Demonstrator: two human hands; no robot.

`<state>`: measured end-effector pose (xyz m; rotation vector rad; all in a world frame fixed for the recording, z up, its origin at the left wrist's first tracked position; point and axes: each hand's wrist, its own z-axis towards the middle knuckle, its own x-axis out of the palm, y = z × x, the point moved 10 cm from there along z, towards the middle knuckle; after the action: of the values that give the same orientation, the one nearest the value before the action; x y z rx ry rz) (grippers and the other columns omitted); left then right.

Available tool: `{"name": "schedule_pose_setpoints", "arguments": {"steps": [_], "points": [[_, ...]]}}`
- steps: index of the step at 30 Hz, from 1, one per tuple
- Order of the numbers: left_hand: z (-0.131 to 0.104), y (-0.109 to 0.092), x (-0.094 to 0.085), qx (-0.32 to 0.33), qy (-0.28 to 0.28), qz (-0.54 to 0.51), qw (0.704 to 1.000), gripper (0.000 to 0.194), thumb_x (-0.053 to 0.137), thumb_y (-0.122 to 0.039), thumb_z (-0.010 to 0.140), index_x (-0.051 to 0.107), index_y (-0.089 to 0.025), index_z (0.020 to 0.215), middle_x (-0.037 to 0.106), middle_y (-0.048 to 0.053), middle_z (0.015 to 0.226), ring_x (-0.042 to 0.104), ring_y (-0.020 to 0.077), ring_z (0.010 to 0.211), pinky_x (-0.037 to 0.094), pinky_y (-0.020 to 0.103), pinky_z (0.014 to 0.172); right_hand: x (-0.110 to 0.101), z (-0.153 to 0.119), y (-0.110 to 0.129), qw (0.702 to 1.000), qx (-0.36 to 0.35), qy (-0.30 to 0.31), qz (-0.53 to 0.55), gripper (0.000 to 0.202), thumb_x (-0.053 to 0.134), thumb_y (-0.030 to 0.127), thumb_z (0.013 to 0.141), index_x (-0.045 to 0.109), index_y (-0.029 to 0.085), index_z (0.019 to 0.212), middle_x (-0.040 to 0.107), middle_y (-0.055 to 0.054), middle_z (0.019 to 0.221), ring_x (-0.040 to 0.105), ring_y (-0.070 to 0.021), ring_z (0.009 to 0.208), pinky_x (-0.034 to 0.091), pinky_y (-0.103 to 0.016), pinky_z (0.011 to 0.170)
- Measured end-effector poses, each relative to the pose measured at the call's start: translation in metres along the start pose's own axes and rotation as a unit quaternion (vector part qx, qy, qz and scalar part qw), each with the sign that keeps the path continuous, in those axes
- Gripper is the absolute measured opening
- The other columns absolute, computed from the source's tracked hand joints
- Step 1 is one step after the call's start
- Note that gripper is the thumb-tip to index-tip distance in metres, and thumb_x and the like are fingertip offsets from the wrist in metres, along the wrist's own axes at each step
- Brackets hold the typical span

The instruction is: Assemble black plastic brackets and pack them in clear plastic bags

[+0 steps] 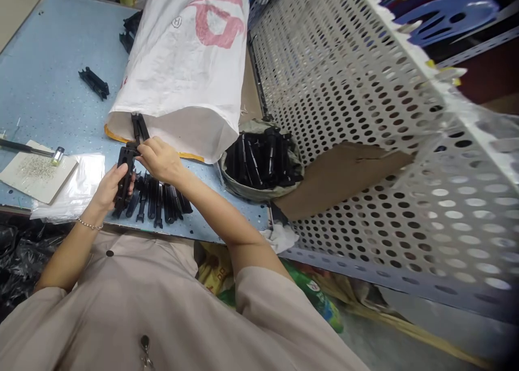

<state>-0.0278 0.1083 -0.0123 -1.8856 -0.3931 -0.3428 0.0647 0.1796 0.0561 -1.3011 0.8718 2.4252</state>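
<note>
My left hand (pixel 107 188) is wrapped round a long black slotted plastic part (pixel 125 163), tilted up over the table's front edge. At that part's upper end, my right hand (pixel 159 159) has its thumb and fingers closed together; anything small between the fingertips is hidden. Just beyond the fingers, another black forked part (pixel 139 125) lies at the mouth of a white woven sack (pixel 186 79). A row of similar black parts (pixel 159 202) lies side by side below my hands.
To the left, a board (pixel 44 184) carries tiny metal bits and a black-handled tool (pixel 28 146), beside clear plastic bags (pixel 87 184). A round cloth container (pixel 259 193) of black parts stands right, against a perforated metal panel (pixel 324 79) with torn cardboard (pixel 344 176). One black part (pixel 94 83) lies farther back.
</note>
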Motion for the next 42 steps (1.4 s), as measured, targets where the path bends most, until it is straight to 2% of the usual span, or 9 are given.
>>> {"name": "schedule_pose_setpoints", "arguments": {"steps": [5,11,14,20,25,30,37,40,42], "points": [[0.001,-0.001,-0.007,0.018,-0.045,-0.020,0.999,0.049,0.074,-0.061,0.080,0.061,-0.016,0.095,0.063,-0.001,0.074,0.057,0.0091,0.053,0.047,0.022,0.048,0.002,-0.009,0.003,0.999,0.014,-0.001,0.052,0.055,0.018,0.053,0.109,0.060,0.018,0.104,0.061,-0.009,0.093,0.055,-0.0215,0.087,0.045,-0.033,0.077],[0.006,0.001,-0.018,0.013,-0.091,-0.049,0.995,0.050,0.074,-0.062,0.079,0.065,-0.015,0.095,0.065,0.002,0.072,0.064,0.0129,0.062,0.050,0.023,0.055,0.031,-0.053,0.073,0.996,-0.083,0.033,0.022,0.050,0.030,0.052,0.108,0.064,0.016,0.100,0.065,-0.013,0.099,0.053,-0.0234,0.089,0.043,-0.036,0.080],[0.004,0.005,-0.024,0.024,-0.106,-0.013,0.994,0.053,0.071,-0.066,0.080,0.063,-0.015,0.094,0.066,0.002,0.074,0.064,0.0134,0.063,0.050,0.024,0.054,0.045,-0.066,0.078,0.998,-0.037,0.049,0.005,0.048,0.029,0.044,0.109,0.066,0.015,0.097,0.065,-0.013,0.098,0.054,-0.0231,0.091,0.043,-0.036,0.083],[-0.005,0.030,-0.064,-0.021,-0.119,0.117,0.986,0.058,0.078,-0.069,0.071,0.061,-0.018,0.094,0.069,0.001,0.079,0.059,0.0105,0.053,0.045,0.023,0.046,0.038,-0.114,0.017,0.974,0.188,0.109,-0.068,0.041,0.050,0.043,0.103,0.061,0.019,0.134,0.058,-0.018,0.136,0.046,-0.0349,0.133,0.038,-0.054,0.108],[-0.009,0.080,-0.070,-0.080,-0.151,0.011,0.985,0.061,0.065,-0.074,0.079,0.066,-0.014,0.088,0.068,0.005,0.068,0.065,0.0147,0.056,0.052,0.025,0.053,0.031,-0.169,-0.045,0.943,0.306,0.109,-0.076,0.056,0.048,0.021,0.097,0.046,0.021,0.153,0.043,-0.017,0.156,0.020,-0.0382,0.155,0.033,-0.062,0.118],[-0.012,0.072,-0.044,-0.084,-0.074,-0.007,0.994,0.058,0.066,-0.068,0.083,0.071,-0.013,0.100,0.073,0.007,0.071,0.064,0.0132,0.053,0.050,0.022,0.048,0.001,-0.160,-0.049,0.955,0.282,0.054,-0.075,0.057,0.049,0.016,0.094,0.047,0.019,0.151,0.042,-0.019,0.157,0.023,-0.0394,0.155,0.029,-0.068,0.119],[-0.084,0.061,-0.014,-0.295,0.229,0.209,0.904,0.067,0.055,-0.070,0.089,0.078,-0.007,0.097,0.076,0.017,0.074,0.072,0.0246,0.063,0.056,0.033,0.059,0.002,-0.117,0.085,0.983,-0.074,0.159,0.047,0.040,0.040,0.022,0.106,0.053,0.022,0.144,0.062,-0.015,0.139,0.061,-0.0255,0.127,0.056,-0.042,0.099],[-0.059,0.039,-0.056,-0.174,0.086,0.239,0.951,0.063,0.050,-0.069,0.090,0.074,-0.012,0.104,0.077,0.016,0.096,0.073,0.0272,0.083,0.058,0.039,0.074,0.013,-0.115,0.065,0.980,0.010,0.179,0.084,0.033,0.046,0.030,0.105,0.061,0.017,0.131,0.072,-0.015,0.120,0.070,-0.0247,0.104,0.059,-0.037,0.085],[-0.038,0.000,-0.098,0.006,-0.103,0.370,0.923,0.051,0.055,-0.061,0.090,0.070,-0.014,0.103,0.073,0.016,0.105,0.069,0.0287,0.096,0.056,0.040,0.082,0.017,-0.111,0.037,0.972,0.118,0.136,0.152,0.033,0.052,0.037,0.102,0.063,0.018,0.127,0.073,-0.013,0.117,0.071,-0.0254,0.102,0.057,-0.038,0.087]]}}
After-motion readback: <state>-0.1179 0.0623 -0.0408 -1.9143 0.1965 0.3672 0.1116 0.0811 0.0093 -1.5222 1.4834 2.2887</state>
